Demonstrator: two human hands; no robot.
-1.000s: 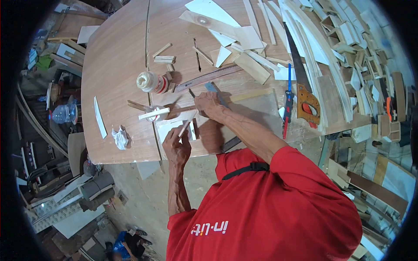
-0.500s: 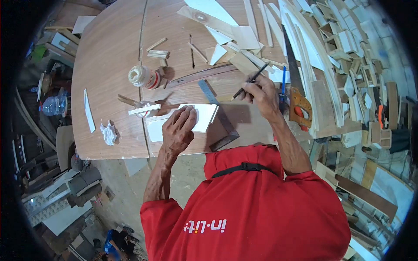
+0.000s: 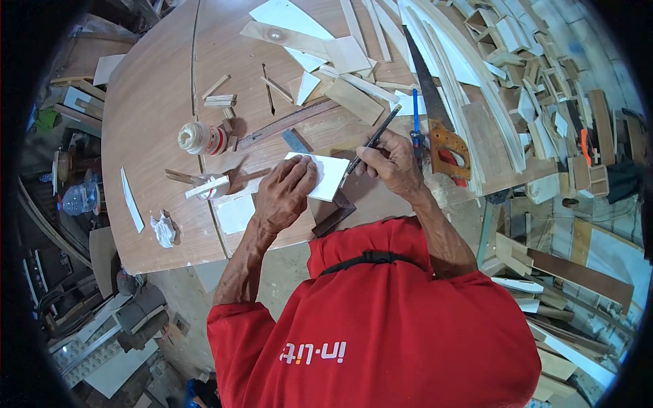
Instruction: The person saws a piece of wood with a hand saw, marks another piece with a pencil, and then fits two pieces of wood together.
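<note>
My left hand (image 3: 286,187) grips a small white board (image 3: 331,175), fingers over its top face near the left end. In my right hand (image 3: 392,165) is a dark pencil (image 3: 385,127), slanting down with its lower end right at the board's right edge. Beneath the board lies a try square, its metal blade (image 3: 296,141) showing behind and its dark stock (image 3: 333,219) in front. Another white panel (image 3: 236,213) rests flat on the table, left of my left hand.
Left of the hands stand an open glue jar (image 3: 203,139) and a small pot (image 3: 212,188) with sticks across it. A crumpled white rag (image 3: 163,230) lies farther left. To the right are a handsaw (image 3: 447,148), a blue pen-like tool (image 3: 416,129) and several wood strips.
My left hand has raised and turned the white board, uncovering the panel on the table. My right hand has brought the pencil to the board's right edge. The whole view has shifted slightly.
</note>
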